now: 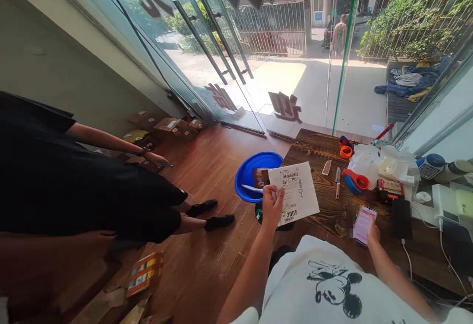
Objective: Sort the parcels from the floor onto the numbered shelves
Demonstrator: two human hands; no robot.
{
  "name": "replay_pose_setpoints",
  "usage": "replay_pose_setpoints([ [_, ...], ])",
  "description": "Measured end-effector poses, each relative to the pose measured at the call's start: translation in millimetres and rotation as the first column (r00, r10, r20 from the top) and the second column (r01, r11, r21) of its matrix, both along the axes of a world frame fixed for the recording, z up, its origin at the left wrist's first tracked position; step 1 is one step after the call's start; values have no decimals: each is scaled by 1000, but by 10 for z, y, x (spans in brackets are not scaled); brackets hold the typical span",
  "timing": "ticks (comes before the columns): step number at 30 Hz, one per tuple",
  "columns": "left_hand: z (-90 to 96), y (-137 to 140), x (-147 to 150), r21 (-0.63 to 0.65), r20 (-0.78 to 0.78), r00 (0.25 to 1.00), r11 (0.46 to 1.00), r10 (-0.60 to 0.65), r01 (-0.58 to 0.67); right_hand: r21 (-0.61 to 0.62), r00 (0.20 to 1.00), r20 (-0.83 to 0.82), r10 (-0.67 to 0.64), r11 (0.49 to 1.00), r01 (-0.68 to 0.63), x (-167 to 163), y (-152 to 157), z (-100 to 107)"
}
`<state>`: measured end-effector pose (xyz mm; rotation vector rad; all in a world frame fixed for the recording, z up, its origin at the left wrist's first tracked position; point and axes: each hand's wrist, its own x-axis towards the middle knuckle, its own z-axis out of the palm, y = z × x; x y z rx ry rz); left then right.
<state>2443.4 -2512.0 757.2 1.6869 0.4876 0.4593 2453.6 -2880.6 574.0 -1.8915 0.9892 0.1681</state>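
Observation:
A flat white parcel mailer (303, 193) with a printed shipping label and the number 3005 is pinched near its left edge by my left hand (272, 208). My right hand (373, 233) grips a smartphone (364, 224) with a lit pink screen, low over the wooden table (306, 144). Between the two, a small knife (337, 183) and its pale sheath (326, 167) lie on the tabletop. An orange and blue ring-shaped tool (356, 181) sits just right of the knife. Below and behind the mailer, a blue basin (239, 186) on the floor holds a brown package.
A person in black clothes (92, 186) stands at the left, one arm stretched forward. Cardboard boxes (175, 128) line the wall. Ahead is a glass door with long handles (207, 43). Plastic bags (384, 164), a black device (401, 218) and cables crowd the table's right side.

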Motion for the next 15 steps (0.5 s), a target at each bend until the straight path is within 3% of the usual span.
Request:
replay_pose_setpoints([
  [3,4,38,5,-23,10,1000,1000,19,-19,-149,994,-61,-86,986,76,-7,-46,-10],
  [6,23,121,11,-42,21,999,998,49,-48,-248,997,1,-79,966,77,43,-17,-43],
  [8,36,194,-5,-45,29,995,995,91,-90,-273,992,126,23,962,12,94,39,-98],
  [11,42,307,-75,-34,35,982,983,184,-182,-267,921,320,221,954,-137,194,207,-177],
  [15,27,570,-209,-29,40,960,961,276,-275,-186,868,359,342,938,-292,342,631,-158],
])
